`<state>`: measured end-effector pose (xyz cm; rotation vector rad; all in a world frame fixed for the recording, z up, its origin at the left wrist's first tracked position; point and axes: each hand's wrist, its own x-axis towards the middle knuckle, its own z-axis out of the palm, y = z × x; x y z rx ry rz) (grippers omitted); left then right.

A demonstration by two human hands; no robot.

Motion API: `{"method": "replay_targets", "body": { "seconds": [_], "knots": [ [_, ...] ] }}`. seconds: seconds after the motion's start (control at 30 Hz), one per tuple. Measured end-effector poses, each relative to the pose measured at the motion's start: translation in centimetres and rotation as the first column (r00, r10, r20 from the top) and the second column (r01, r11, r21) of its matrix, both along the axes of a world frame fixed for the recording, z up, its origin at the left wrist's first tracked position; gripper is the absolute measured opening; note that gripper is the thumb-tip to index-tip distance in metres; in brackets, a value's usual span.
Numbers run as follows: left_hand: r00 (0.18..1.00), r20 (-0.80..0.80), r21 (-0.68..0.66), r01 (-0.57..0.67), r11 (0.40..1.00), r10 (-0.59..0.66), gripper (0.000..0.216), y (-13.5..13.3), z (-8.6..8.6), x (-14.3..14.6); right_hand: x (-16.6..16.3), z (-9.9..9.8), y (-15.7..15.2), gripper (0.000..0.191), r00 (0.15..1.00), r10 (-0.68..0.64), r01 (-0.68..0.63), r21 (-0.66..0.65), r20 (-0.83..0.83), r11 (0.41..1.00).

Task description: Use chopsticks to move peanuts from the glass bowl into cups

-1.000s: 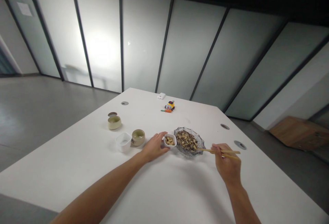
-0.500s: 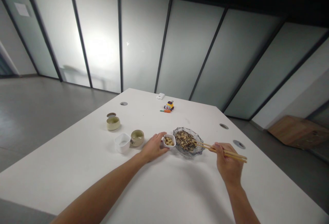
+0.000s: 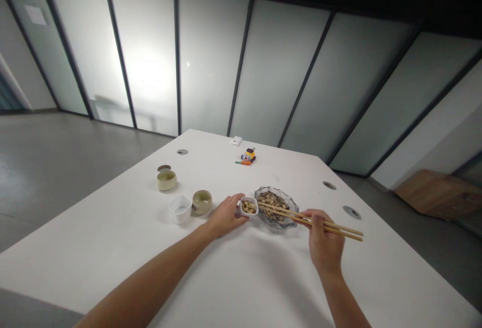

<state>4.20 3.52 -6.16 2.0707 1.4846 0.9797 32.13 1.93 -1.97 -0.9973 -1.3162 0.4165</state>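
Observation:
My left hand [image 3: 227,216] rests on the table with thumb and fingers around the left side of a small white bowl [image 3: 249,214]. Peanuts [image 3: 248,207] lie in it. A wavy-rimmed clear glass bowl [image 3: 290,202] stands just right of it, holding dark striped seeds [image 3: 271,199] that look like sunflower seeds, mixed with peanuts. My right hand [image 3: 324,240] is closed on a pair of wooden chopsticks [image 3: 348,229]. They slant left across the glass bowl, tips by the white bowl's right rim. Whether the tips pinch anything is too small to tell.
Left of my left hand stand a brownish-green cup [image 3: 202,202], an empty white bowl [image 3: 179,209] and a pale green cup [image 3: 166,181]. Farther back are a toy car [image 3: 248,155], an orange carrot-like item [image 3: 246,163] and a white box-shaped object [image 3: 236,141].
My right hand has moved left with the chopsticks. Their tips went from the seeds in the glass bowl to the rim of the small white bowl. My left hand stays in place.

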Motion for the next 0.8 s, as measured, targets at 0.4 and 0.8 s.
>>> {"method": "replay_targets", "body": {
  "seconds": [0.4, 0.8],
  "knots": [
    [1.0, 0.018, 0.018, 0.014, 1.0, -0.015, 0.069, 0.5, -0.5, -0.1, 2.1, 4.9, 3.3, 0.06, 0.828, 0.111, -0.023, -0.163, 0.549, 0.986],
    [1.0, 0.031, 0.008, 0.007, 1.0, -0.007, 0.069, 0.5, -0.4, 0.2, 4.0, 1.2, 3.6, 0.054, 0.957, -0.126, 0.134, -0.013, 0.263, 0.991]
  ]
}}
